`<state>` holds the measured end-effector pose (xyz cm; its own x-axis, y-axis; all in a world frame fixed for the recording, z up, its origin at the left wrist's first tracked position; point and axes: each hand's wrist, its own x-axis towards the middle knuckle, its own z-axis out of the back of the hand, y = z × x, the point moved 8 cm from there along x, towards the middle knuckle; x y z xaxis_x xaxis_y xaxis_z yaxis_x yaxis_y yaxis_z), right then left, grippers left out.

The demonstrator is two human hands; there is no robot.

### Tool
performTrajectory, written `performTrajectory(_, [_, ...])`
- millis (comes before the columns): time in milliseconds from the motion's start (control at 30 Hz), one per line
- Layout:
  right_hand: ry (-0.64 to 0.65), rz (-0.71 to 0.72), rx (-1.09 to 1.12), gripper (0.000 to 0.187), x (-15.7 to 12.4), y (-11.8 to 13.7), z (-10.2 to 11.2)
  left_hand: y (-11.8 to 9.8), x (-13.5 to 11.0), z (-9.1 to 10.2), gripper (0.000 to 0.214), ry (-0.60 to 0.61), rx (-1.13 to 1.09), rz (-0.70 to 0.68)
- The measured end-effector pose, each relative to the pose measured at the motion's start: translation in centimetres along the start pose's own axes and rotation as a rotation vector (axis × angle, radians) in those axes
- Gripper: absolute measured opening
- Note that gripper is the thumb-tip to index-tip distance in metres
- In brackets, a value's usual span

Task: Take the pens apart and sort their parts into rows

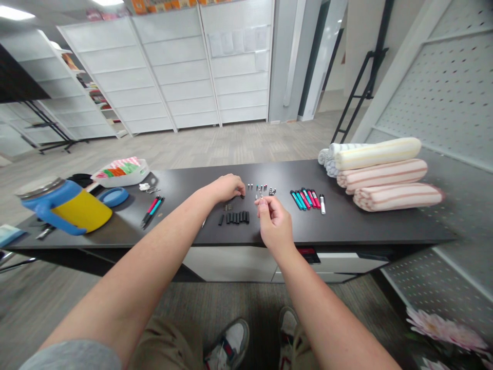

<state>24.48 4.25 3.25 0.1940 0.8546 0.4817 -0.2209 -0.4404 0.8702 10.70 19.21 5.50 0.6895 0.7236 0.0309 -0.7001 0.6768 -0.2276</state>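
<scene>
Over the middle of the dark tabletop, my left hand (227,188) is closed, with a small black piece (242,196) at its fingertips. Thumb and forefinger of my right hand (274,218) pinch a tiny silver part (261,196), its kind too small to tell. Between and below the hands lies a row of short black tubes (238,218). Small metal bits (228,207) sit just above them. Beyond my right hand are tiny silver, red and green parts (262,187) and a little metal cluster (272,191). To the right, red and teal barrels (306,199) lie beside a white one (322,204).
Two pen-like sticks (152,211), a yellow-and-blue mug (73,205), its blue lid (113,196) and a white basket (122,173) stand on the left. Rolled striped towels (385,174) are stacked at the right end of the dark table (365,226).
</scene>
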Motion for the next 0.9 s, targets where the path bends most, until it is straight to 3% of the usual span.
performTrajectory(500, [0.010, 0.007, -0.018, 0.029, 0.1, 0.2, -0.2, 0.7, -0.5, 0.8, 0.032, -0.038, -0.027, -0.002])
performTrajectory(700, [0.028, 0.002, -0.008, 0.028, 0.1, 0.0, -0.3, 0.0, -2.9, 2.2, 0.036, -0.225, -0.087, 0.088])
performTrajectory(733, [0.028, -0.005, -0.003, 0.028, 0.2, -0.1, -0.3, -0.3, -3.8, 2.5, 0.034, -0.279, -0.132, 0.118])
performTrajectory(800, [0.029, -0.025, 0.013, 0.029, 0.2, -0.3, -0.3, -0.9, -5.6, 2.6, 0.028, -0.394, -0.522, 0.190])
performTrajectory(900, [0.035, -0.027, 0.021, 0.028, 0.3, -0.2, -0.4, -3.5, -7.2, 1.5, 0.031, -0.420, -0.892, 0.151])
